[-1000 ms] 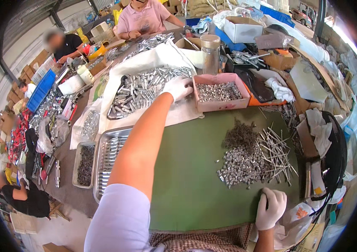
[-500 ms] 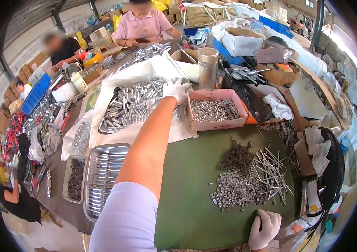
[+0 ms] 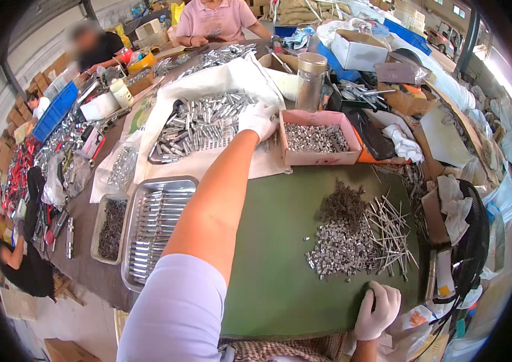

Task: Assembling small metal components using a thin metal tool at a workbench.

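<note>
My left arm stretches far across the table, and my gloved left hand [image 3: 258, 119] reaches down at the right end of a heap of silver metal sleeves [image 3: 202, 123] lying on white sacking [image 3: 238, 78]. Its fingers bend down over the heap, so what they close on is hidden. Right beside it stands a pink box [image 3: 322, 158] of small metal pieces. My gloved right hand [image 3: 378, 309] rests curled at the near edge of the green mat [image 3: 274, 253], nothing showing in it. Beyond it lie small metal pieces [image 3: 340, 247], thin metal rods [image 3: 390, 232] and dark springs [image 3: 341, 204].
Left of my arm are a metal tray [image 3: 192, 184] of rod-like parts and a small bin [image 3: 97, 256] of dark small parts. A clear jar [image 3: 311, 81] stands behind the pink box. Cartons and bags crowd the right side. Other people sit at the far and left sides.
My left hand has drawn its spread fingers together over the heap. My right hand stays curled at the mat's edge. The whole view has shifted slightly.
</note>
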The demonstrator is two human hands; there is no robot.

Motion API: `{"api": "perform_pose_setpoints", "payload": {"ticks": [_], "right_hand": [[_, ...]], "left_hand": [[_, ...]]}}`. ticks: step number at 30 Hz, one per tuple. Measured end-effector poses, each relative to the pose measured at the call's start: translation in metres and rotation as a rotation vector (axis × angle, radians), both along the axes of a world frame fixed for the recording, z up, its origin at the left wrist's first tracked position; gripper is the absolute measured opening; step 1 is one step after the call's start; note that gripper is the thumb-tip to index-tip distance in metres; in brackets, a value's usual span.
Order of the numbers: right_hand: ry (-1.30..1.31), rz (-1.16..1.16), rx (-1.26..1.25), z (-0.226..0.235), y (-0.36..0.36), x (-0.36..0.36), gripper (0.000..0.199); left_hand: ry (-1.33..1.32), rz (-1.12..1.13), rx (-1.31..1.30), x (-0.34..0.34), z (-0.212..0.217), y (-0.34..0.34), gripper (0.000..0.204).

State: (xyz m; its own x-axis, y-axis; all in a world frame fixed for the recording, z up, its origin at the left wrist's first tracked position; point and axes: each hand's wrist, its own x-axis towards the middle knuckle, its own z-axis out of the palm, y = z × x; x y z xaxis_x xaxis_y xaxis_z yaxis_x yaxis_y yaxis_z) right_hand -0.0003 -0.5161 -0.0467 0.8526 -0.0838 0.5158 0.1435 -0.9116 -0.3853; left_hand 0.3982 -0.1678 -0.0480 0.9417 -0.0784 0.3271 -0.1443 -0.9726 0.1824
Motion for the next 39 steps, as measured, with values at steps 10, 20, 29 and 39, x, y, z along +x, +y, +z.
{"api": "perform_pose_setpoints", "payload": {"ticks": [10, 20, 29, 39], "right_hand": [[-0.083, 0.038, -0.042, 0.001, 0.0, 0.006, 0.015], [-0.084, 0.034, -0.047, -0.001, 0.0, 0.005, 0.011], [-0.14, 0.065, -0.053, -0.003, -0.001, 0.005, 0.01], [-0.171, 0.07, -0.04, -0.003, -0.003, 0.006, 0.01]], "left_hand": [[0.087, 0.131, 0.09, -0.083, 0.024, -0.018, 0.038], [-0.115, 0.204, -0.073, -0.158, 0.009, -0.035, 0.027], [-0.166, 0.132, -0.138, -0.239, -0.006, -0.068, 0.019], [-0.37, 0.076, -0.172, -0.278, 0.016, -0.066, 0.033]]}}
